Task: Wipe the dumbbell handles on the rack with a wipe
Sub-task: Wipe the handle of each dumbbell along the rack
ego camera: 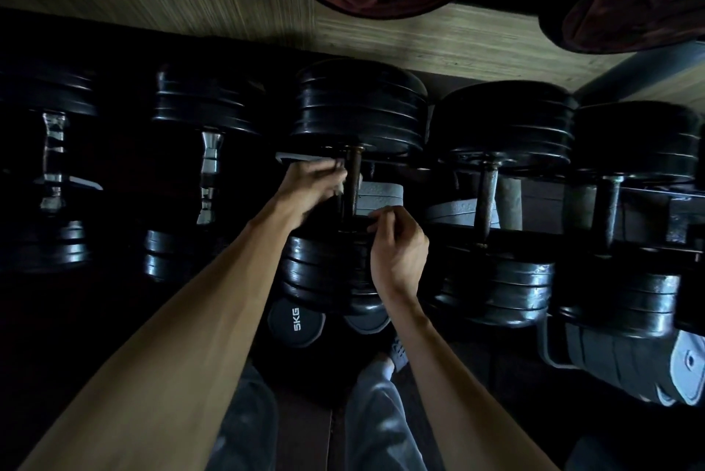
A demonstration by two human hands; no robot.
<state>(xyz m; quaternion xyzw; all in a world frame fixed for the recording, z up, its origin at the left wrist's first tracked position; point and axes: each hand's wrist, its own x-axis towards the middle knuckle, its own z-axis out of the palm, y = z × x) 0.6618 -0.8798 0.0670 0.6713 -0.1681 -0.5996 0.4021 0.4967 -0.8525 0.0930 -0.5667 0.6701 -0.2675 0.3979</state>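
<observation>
Big rack (671, 203) full of black dumbbells, middle dumbbell (354, 119) with its thin handle (354, 180) in the gap between both hands. Left hand (311, 180) curled around a small white wipe (340, 186), blurry, touching the handle; right hand (396, 249) loosely curled near the lower end, pinching nothing clear. Best to wrap the wipe all round and rub up and down.

A dim gym weights corner

A row of black plate-loaded dumbbells (356, 180) sits on a rack (679, 211), their steel handles side by side. Below lies a grey weight marked 5KG (295, 322), and a wood-grain floor (381, 35) runs behind
</observation>
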